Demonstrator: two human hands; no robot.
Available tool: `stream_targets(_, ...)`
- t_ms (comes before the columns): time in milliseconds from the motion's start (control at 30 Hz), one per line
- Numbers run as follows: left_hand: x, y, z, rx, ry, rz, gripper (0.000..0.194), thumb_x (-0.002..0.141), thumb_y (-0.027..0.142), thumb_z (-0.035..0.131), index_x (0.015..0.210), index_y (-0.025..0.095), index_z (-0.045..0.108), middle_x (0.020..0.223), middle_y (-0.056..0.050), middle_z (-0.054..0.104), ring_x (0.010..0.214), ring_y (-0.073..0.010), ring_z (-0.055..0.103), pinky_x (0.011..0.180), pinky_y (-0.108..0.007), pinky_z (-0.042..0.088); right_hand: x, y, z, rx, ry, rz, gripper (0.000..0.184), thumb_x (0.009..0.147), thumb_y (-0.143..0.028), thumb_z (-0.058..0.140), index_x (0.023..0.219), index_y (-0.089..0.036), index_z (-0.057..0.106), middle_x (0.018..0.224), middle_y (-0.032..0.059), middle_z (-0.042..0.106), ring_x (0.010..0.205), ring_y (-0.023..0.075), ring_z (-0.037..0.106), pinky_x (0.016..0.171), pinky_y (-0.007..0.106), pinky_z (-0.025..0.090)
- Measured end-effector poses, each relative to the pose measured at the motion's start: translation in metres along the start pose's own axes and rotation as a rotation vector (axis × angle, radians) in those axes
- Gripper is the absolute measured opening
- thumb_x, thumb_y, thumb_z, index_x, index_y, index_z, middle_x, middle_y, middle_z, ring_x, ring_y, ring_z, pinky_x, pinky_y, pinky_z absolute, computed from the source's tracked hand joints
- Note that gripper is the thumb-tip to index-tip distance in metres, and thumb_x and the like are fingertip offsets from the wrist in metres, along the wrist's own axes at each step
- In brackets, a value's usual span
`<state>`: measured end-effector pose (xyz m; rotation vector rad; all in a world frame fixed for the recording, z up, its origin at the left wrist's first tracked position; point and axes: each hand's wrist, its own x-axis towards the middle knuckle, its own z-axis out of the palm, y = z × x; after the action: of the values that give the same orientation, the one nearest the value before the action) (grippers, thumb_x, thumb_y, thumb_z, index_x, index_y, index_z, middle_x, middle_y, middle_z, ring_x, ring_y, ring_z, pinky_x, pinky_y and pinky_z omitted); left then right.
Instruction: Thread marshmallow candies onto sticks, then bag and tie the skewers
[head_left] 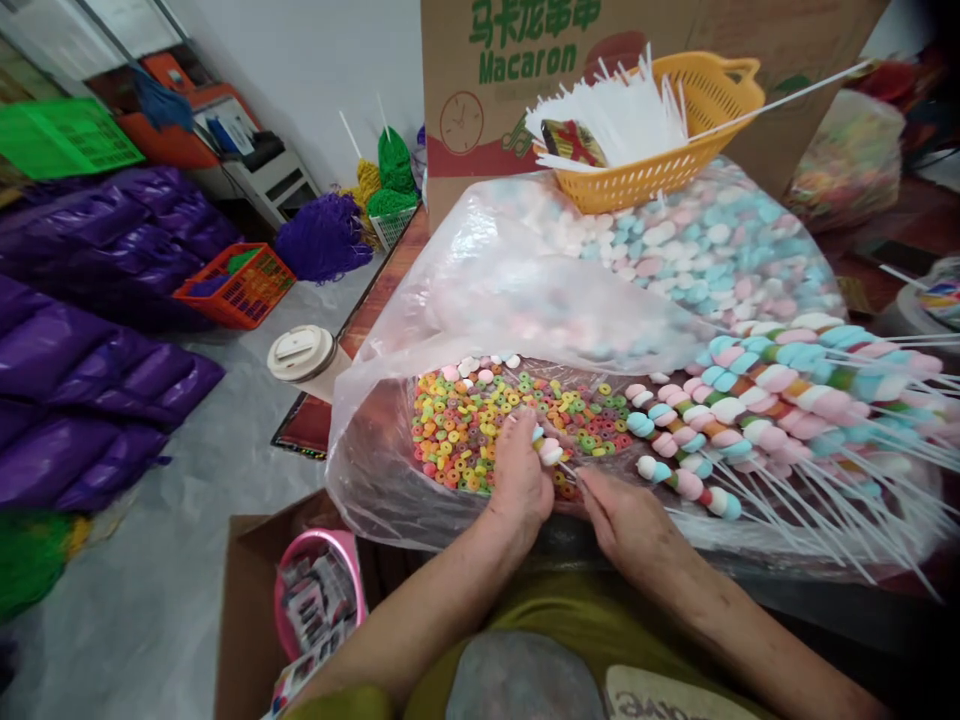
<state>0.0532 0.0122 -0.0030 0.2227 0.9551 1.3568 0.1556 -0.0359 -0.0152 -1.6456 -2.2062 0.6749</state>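
table edge (388, 285) nearby; left hand (521, 475) grips marshmallows (551, 453), right hand (616, 512) pinches their stick (568, 467).

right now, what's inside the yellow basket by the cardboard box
A bundle of white sticks and a shiny red-and-gold packet show inside the yellow basket. They cover its floor, so anything underneath cannot be seen.

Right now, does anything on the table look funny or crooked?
Yes, a little. The yellow basket looks tilted, perched on the bag of pastel sweets, and one long white stick pokes out past its rim toward the picture's right.
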Motion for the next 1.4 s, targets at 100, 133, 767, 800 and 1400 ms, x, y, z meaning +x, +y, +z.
stream_targets(100,-0.004,-0.01,-0.001,0.01,-0.05,-0.024,0.018,0.071,0.032,0.056,0.071,0.018,0.046,0.049,0.006,0.047,0.043,-0.0079,0.047,0.054,-0.023,0.04,-0.003,-0.002,0.01,0.007,-0.03,0.063,0.028,0.084,-0.019,0.028,0.089,-0.017,0.056,0.079,0.0106,0.066,0.073,0.0202,0.062,0.063,0.028,0.041)
stream_targets(133,-0.006,-0.014,-0.001,0.018,-0.061,-0.025,0.017,0.072,0.032,0.055,0.071,0.018,0.046,0.05,0.006,0.047,0.043,-0.0077,0.046,0.054,-0.023,0.04,-0.003,-0.004,0.013,0.016,-0.028,0.081,0.028,0.085,-0.02,0.028,0.092,-0.017,0.055,0.082,0.0111,0.066,0.075,0.0207,0.063,0.063,0.028,0.041)
stream_targets(767,0.02,0.064,-0.057,1.922,-0.165,0.684,0.017,0.077,0.018,0.046,0.072,0.019,0.062,0.083,-0.009,0.06,0.085,-0.0226,0.054,0.077,-0.036,0.04,-0.008,0.009,0.004,0.0,0.084,0.029,0.027,0.088,-0.027,0.031,0.069,-0.019,0.049,0.061,0.0024,0.055,0.055,0.0143,0.05,0.054,0.026,0.031)
stream_targets(800,0.019,0.063,-0.058,1.766,-0.148,0.667,0.015,0.076,0.018,0.048,0.072,0.019,0.062,0.083,-0.007,0.061,0.084,-0.0211,0.055,0.078,-0.035,0.041,-0.009,0.009,0.002,-0.009,0.075,0.02,0.027,0.088,-0.026,0.031,0.069,-0.019,0.049,0.062,0.0027,0.056,0.056,0.0144,0.05,0.055,0.026,0.031)
stream_targets(1400,0.001,0.049,-0.056,0.467,-0.084,0.089,0.023,0.057,0.027,0.075,0.072,0.013,0.064,0.061,-0.002,0.067,0.059,-0.0142,0.063,0.068,-0.032,0.053,-0.008,0.002,0.001,-0.1,-0.019,-0.012,0.024,0.088,-0.019,0.031,0.079,-0.018,0.053,0.073,0.0057,0.061,0.066,0.0154,0.056,0.057,0.026,0.031)
